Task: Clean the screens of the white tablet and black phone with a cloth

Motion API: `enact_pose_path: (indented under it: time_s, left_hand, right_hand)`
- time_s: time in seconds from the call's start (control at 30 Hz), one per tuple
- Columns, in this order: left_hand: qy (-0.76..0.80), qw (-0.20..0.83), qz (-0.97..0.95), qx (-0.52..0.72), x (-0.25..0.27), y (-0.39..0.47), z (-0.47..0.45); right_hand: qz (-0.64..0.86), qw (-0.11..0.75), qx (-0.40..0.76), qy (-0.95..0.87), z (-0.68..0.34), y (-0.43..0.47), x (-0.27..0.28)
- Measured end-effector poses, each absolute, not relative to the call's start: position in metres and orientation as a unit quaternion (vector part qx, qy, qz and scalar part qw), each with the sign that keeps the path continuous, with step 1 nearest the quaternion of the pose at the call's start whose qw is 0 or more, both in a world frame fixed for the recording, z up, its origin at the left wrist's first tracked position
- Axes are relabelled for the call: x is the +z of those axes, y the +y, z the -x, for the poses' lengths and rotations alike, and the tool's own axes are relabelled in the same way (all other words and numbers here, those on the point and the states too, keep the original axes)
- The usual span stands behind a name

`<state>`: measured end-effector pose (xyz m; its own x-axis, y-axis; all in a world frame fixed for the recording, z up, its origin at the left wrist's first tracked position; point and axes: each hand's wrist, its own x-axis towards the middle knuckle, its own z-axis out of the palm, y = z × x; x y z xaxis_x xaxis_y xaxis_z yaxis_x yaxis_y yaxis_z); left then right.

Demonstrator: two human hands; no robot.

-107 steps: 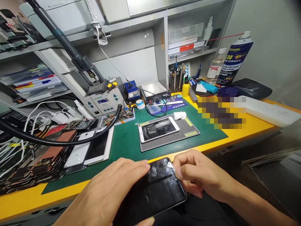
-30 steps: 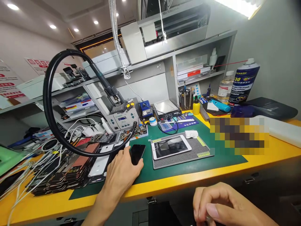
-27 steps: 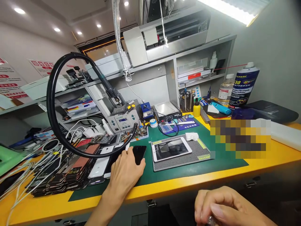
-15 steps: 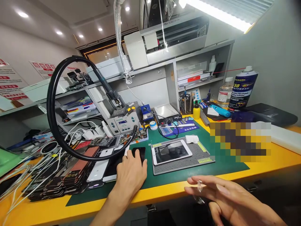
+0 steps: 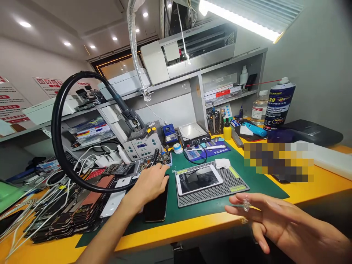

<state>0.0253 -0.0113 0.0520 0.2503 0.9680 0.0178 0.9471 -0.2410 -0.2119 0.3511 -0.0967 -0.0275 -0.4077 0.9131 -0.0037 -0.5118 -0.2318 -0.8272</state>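
My left hand (image 5: 154, 182) reaches over the far end of a black phone (image 5: 156, 209), fingers stretched toward the circuit boards (image 5: 166, 157) and thumb apart. I cannot tell whether it touches the phone. A small clear scrap (image 5: 173, 171) lies on the green mat just past its fingertips. Palm turned up beyond the table's front edge, my right hand (image 5: 277, 220) holds a crumpled piece of clear plastic film (image 5: 246, 204) between its fingers. Between the hands, a white tablet (image 5: 199, 179) with a dark, reflective screen rests on a grey perforated pad (image 5: 214, 192).
A stack of phone parts (image 5: 79, 209) and white cables (image 5: 24, 216) crowd the left side. A black hose (image 5: 56, 146) arches from the soldering station (image 5: 143, 146). A yellow bottle (image 5: 227, 131), a spray can (image 5: 279, 106) and a white folded wipe (image 5: 222, 163) are farther back.
My left hand has moved away from me toward the circuit boards, and more of the black phone shows beneath it. My right hand has shifted slightly right and turned, still holding the clear film.
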Motion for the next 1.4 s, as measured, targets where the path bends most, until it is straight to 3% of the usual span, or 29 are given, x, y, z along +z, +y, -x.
enact_pose_path:
  time_s: [0.37, 0.6, 0.8, 0.87, 0.97, 1.1, 1.4]
  left_hand:
    - [-0.547, -0.013, 0.836, 0.041, 0.04, 0.045, -0.025]
    - [-0.556, -0.09, 0.819, -0.111, 0.047, 0.04, -0.016]
    - [-0.505, -0.148, 0.814, -0.244, 0.053, -0.02, -0.059]
    - [-0.477, -0.145, 0.823, -0.274, 0.048, -0.043, -0.077]
    - [-0.384, -0.041, 0.858, -0.339, 0.035, -0.065, -0.095]
    - [-0.393, 0.053, 0.858, -0.328, 0.02, -0.077, -0.106]
    - [-0.463, -0.104, 0.793, -0.381, 0.016, -0.087, -0.111]
  right_hand:
    - [0.201, 0.457, 0.772, -0.393, -0.366, -0.096, -0.037]
    - [0.227, 0.485, 0.764, -0.361, -0.356, -0.1, -0.031]
    - [0.237, 0.543, 0.75, -0.293, -0.315, -0.095, -0.006]
    - [0.214, 0.535, 0.769, -0.277, -0.3, -0.09, 0.0]
    - [0.19, 0.532, 0.784, -0.259, -0.286, -0.088, 0.002]
    - [0.18, 0.544, 0.778, -0.257, -0.277, -0.097, -0.004]
    - [0.234, 0.512, 0.739, -0.37, -0.284, -0.11, -0.04]
